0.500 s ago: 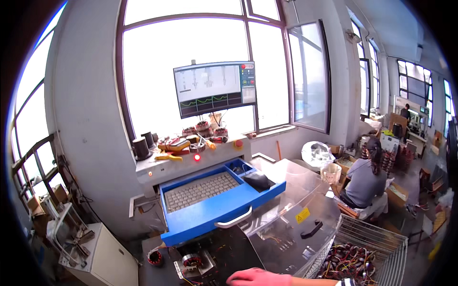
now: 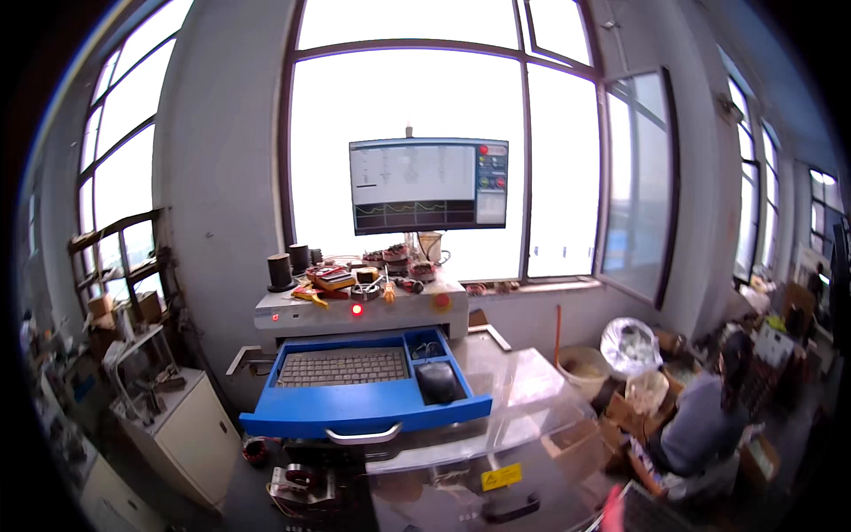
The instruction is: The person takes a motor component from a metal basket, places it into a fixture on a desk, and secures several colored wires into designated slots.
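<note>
I see neither of my hands in this view, so I cannot tell whether they are open, closed or holding anything. Nearest the lower edge sits a small metal fixture (image 2: 300,486) on the dark bench top (image 2: 248,505), left of a clear hinged cover (image 2: 496,417) with a black handle (image 2: 510,509). Just above the fixture a blue drawer (image 2: 355,417) juts out toward me, its long side running left to right and its silver pull (image 2: 363,435) facing near. Inside lie a keyboard (image 2: 341,366), lengthwise along the drawer, and a black mouse (image 2: 437,381) at its right end. Behind, the grey console (image 2: 417,312) carries loose tools and a red lamp (image 2: 357,309), with a monitor (image 2: 429,184) against the bright window. A white cabinet (image 2: 182,434) crowds the left; on the right a seated person (image 2: 705,421) works among boxes and bags, well apart from the drawer.
</note>
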{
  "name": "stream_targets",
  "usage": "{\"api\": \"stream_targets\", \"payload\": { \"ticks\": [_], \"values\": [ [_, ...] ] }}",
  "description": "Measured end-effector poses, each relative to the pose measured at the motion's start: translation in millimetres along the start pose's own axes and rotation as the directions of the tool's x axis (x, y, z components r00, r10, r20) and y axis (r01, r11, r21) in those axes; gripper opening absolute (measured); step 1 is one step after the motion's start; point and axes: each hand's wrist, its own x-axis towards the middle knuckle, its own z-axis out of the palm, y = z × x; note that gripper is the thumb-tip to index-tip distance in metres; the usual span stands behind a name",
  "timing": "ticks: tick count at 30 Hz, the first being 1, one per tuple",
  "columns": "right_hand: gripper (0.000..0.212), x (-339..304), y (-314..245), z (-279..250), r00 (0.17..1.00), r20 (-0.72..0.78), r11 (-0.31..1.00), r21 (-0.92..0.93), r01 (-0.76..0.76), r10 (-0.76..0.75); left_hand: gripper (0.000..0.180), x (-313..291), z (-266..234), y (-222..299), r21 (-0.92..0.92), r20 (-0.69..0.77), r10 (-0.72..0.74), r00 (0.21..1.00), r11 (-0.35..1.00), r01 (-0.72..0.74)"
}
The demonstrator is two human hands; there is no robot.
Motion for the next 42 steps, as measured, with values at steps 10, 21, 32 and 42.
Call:
{"api": "stream_targets", "payload": {
  "ticks": [10,21,32,42],
  "values": [
    [0.057,-113.5,76.4,-13.3,0.308,0.892,0.438,-0.435,0.787,0.333,0.045,-70.5,-15.4,118.8,0.104,-0.145,0.123,0.982,0.989,-0.108],
    [0.041,-288.0,103.3,152.3,-0.3,0.949,0.745,0.269,0.61,-0.098,0.044,-78.7,-42.0,129.4,0.314,-0.003,0.289,0.957,0.909,-0.274],
    [0.028,-331.2,106.0,209.0,-0.295,0.924,0.872,-0.075,0.483,0.243,0.044,-115.6,-30.2,211.8,0.55,0.288,0.493,0.821,0.617,-0.563],
    [0.034,-182.4,77.6,207.1,-0.015,0.674,0.657,-0.724,-0.208,0.738,0.056,-207.1,105.1,234.7,-0.325,0.9,0.434,-0.026,0.632,-0.704]
  ]
}}
